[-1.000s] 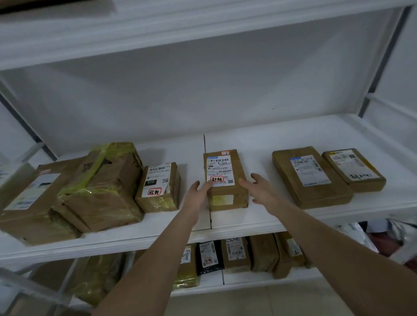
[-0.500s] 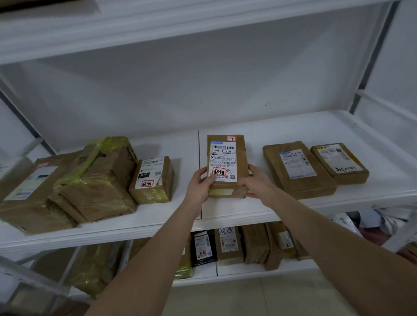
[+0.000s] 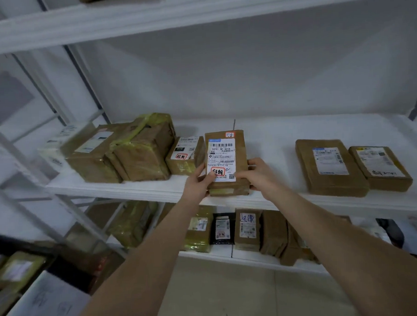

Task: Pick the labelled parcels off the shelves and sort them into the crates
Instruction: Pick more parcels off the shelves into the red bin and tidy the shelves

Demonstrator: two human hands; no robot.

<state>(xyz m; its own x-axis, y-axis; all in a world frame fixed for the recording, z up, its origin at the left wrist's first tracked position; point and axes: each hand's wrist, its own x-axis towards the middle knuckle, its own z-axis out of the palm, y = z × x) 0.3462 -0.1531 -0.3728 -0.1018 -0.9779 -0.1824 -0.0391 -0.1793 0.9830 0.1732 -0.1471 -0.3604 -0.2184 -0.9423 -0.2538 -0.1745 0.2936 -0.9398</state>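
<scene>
A brown parcel [image 3: 238,141] with a white shipping label and a red-marked sticker is tilted up, label facing me, in front of the white middle shelf [image 3: 286,134]. My left hand [image 3: 198,185] grips its lower left edge, thumb on the label. My right hand [image 3: 259,177] grips its lower right corner. Other labelled brown parcels remain on the shelf: a small one [image 3: 184,156] just left of the held parcel and two flat ones [image 3: 328,166] [image 3: 379,168] at the right.
Two bulky parcels with yellow tape [image 3: 139,149] sit at the shelf's left. The lower shelf [image 3: 222,253] carries several upright parcels. A crate with parcels [image 3: 15,272] stands at the bottom left, beside a white box [image 3: 41,309]. The floor below is pale tile.
Both hands closed on the middle parcel, lifted it off the shelf and tilted it up toward me. The view has swung left, bringing the crate into sight.
</scene>
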